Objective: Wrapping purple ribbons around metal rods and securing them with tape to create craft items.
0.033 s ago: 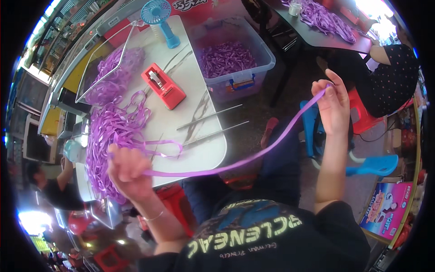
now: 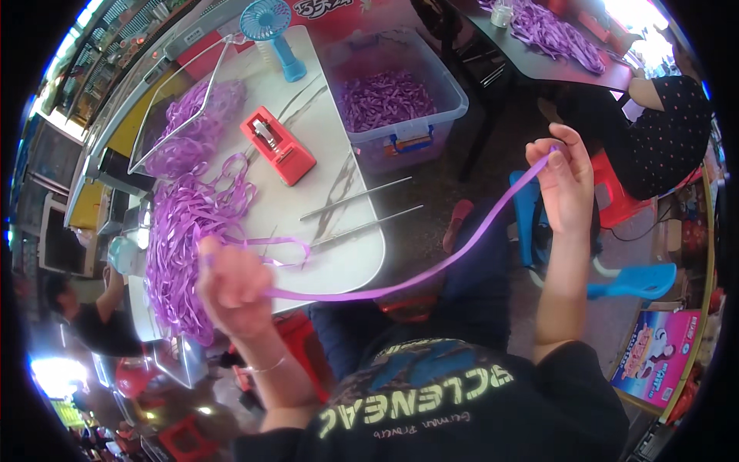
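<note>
Clock positions are read from the middle of the view.

Hands, two. Left hand (image 2: 239, 289), at 8 o'clock: blurred, fingers curled closed on a strip. Right hand (image 2: 566, 173), between 2 and 3 o'clock: pinching the same strip between thumb and fingers.

Strip, one: a long, flat, glossy purple ribbon (image 2: 346, 296), slung between both hands, sagging past 6 o'clock over the table's near edge.

Table, one: a white, grey-veined top with rounded corner (image 2: 339, 266). On it:
- one tangled pile of glossy purple ribbon (image 2: 181, 231), at 9 o'clock, just beyond the left hand, strands too many to count;
- one further purple heap (image 2: 188, 123), at 10 o'clock, seen through a clear panel;
- one red tape dispenser (image 2: 286, 158), between 10 and 11 o'clock;
- one light-blue fan (image 2: 265, 21), at 11 o'clock;
- two thin, straight metal rods (image 2: 358, 198), near the centre, roughly parallel, overhanging the edge.

Bin, one: translucent rectangular plastic tub (image 2: 454, 100), at 12 o'clock, holding uncounted short purple pieces (image 2: 389, 100).
</note>
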Motion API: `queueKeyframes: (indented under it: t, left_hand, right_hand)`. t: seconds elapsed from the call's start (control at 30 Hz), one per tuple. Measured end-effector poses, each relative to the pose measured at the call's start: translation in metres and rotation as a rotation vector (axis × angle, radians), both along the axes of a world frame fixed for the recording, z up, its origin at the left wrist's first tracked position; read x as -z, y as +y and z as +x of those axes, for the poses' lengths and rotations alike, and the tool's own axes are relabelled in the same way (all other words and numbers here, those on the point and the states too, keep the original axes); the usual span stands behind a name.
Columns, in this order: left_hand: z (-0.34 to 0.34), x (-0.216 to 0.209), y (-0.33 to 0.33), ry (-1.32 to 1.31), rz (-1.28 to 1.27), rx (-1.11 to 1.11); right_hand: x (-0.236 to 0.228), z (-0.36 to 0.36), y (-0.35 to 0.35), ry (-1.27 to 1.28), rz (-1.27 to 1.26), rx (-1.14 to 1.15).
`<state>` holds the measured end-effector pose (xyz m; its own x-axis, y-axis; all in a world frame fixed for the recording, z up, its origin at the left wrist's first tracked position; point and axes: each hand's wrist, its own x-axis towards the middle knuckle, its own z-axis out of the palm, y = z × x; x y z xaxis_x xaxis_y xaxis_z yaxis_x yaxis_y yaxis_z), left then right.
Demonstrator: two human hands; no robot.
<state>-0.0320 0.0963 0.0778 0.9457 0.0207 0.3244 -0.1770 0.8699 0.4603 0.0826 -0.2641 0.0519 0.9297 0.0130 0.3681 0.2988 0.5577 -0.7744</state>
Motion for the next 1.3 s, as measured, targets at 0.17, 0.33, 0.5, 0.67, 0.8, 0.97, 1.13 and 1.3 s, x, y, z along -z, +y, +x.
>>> queueKeyframes:
  t: [0.17,0.33,0.5,0.67,0.8,0.97,1.13,1.3]
  left_hand:
    - [0.021,0.002,-0.08,0.159,0.441,0.11]
    - [0.042,0.013,-0.103,0.135,0.452,0.277]
    - [0.044,0.021,-0.104,0.15,0.47,0.282]
    - [0.048,0.022,-0.102,0.14,0.484,0.266]
    - [0.051,0.021,-0.098,0.142,0.514,0.25]
    - [0.052,0.021,-0.093,0.155,0.482,0.275]
    - [0.056,0.022,-0.091,0.156,0.546,0.284]
    - [0.061,0.024,-0.093,0.163,0.552,0.338]
  right_hand:
    - [-0.019,-0.022,0.038,-0.211,-0.373,-0.016]
    - [-0.029,-0.037,0.074,-0.161,-0.449,-0.078]
    - [-0.015,-0.031,0.083,-0.276,-0.459,-0.136]
    - [-0.011,-0.025,0.091,-0.305,-0.468,-0.175]
    - [-0.008,-0.022,0.093,-0.33,-0.488,-0.168]
    - [-0.006,-0.019,0.098,-0.32,-0.469,-0.185]
    - [-0.003,-0.016,0.094,-0.358,-0.528,-0.163]
    - [-0.001,-0.011,0.092,-0.373,-0.517,-0.169]
